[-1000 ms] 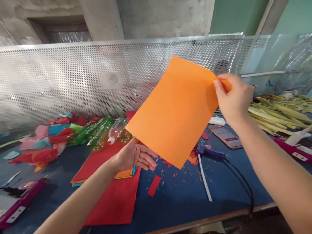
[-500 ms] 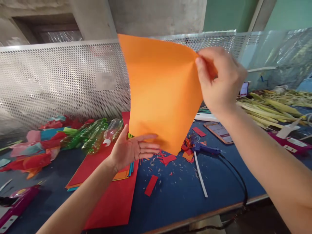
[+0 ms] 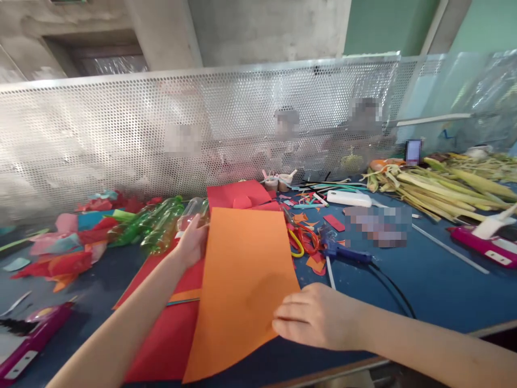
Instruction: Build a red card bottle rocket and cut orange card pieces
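An orange sheet of paper (image 3: 246, 269) stretches between my hands, over the red sheets, its lower end curving towards me. My right hand (image 3: 315, 318) has its fingers closed on the sheet's lower right edge. At the upper left edge is my left hand (image 3: 193, 242), gripping the paper, with some of its fingers hidden behind it. Under my left arm lies a stack of coloured paper (image 3: 183, 296), partly covered by the orange sheet. A large red sheet (image 3: 161, 345) lies beneath. Beyond the orange sheet is another red piece (image 3: 230, 193).
Green plastic bottles (image 3: 161, 226) and crumpled coloured scraps (image 3: 76, 237) lie left. To the right are red-handled scissors (image 3: 310, 241), a blue glue gun (image 3: 347, 253) with its cord, and a white case (image 3: 349, 198). Dried husks (image 3: 440, 186) and a perforated metal screen (image 3: 242, 118) stand behind.
The orange sheet has come down from in front of the screen to just above the table. My right hand has moved down to its lower edge; my left, open before, has closed on its left edge.
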The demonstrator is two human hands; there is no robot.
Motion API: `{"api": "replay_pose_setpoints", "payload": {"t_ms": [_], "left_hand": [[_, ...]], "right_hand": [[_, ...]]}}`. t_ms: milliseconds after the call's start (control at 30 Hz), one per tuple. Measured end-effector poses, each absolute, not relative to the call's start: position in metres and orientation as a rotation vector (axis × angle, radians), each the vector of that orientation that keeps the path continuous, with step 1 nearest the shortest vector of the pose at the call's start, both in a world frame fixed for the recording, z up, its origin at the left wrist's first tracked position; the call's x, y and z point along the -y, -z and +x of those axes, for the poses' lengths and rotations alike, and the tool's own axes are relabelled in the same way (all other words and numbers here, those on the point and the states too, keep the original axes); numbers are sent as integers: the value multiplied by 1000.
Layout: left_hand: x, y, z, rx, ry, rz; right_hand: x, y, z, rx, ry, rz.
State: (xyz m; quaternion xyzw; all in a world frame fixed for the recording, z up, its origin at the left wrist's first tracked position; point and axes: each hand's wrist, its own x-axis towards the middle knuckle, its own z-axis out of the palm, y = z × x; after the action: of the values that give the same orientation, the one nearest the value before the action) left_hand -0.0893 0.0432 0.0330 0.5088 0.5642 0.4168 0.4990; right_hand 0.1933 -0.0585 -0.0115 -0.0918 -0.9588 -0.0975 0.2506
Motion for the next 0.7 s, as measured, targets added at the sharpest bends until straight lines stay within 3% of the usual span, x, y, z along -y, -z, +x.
{"api": "replay_pose_setpoints", "payload": {"t_ms": [233,467,700], "left_hand": [[-73,-42,-97,-1726,-1097,1682],[-109,-56,-84,-1916,-757,2263],[-126,-47,-86,-2026,-395,2465]], "right_hand": [[59,26,194,2705,31,-272],[53,35,192,2725,-37,-283],[45,50,197,2716,-220,-331]]}}
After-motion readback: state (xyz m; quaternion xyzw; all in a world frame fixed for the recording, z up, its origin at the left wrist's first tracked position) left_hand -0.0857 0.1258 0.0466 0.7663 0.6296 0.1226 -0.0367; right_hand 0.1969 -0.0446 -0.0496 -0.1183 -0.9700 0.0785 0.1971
